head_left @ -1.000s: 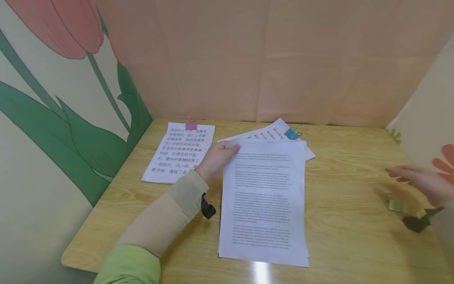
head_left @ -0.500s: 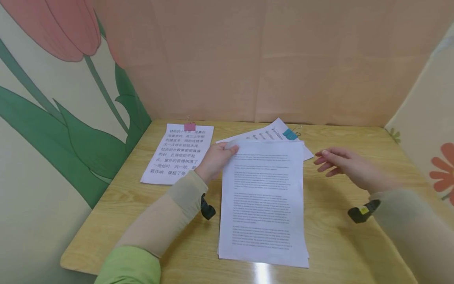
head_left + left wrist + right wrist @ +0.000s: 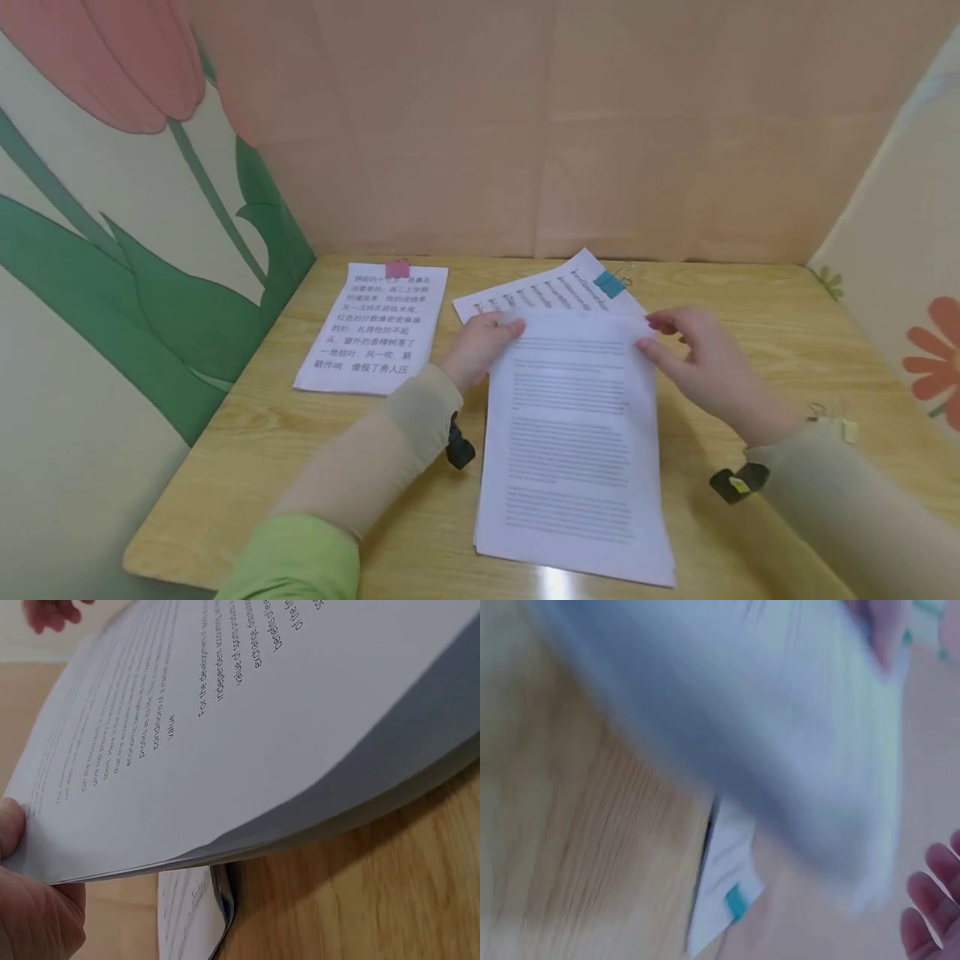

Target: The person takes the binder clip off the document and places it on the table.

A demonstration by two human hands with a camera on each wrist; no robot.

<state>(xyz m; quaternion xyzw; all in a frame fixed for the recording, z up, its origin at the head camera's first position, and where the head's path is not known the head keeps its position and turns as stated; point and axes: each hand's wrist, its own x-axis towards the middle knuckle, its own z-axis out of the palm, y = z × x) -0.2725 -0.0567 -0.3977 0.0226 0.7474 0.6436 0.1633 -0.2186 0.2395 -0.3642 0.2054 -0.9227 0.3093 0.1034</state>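
Left fingers (image 3: 513, 329) pinch printed sheets (image 3: 573, 450) by one top corner, right fingers (image 3: 670, 319) parted beside another.

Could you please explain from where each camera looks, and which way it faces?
Head: worn on the head, facing forward and down at the table and paper stack; the left hand, right hand and both sleeves show.
Left wrist: worn there, looking across the stack's printed face; part of the left hand shows lower left, right-hand fingers upper left.
Right wrist: worn there, looking at the blurred stack's edge; right-hand fingers show lower right, part of the left hand at top.
Shared: head and right wrist both see the blue clip.
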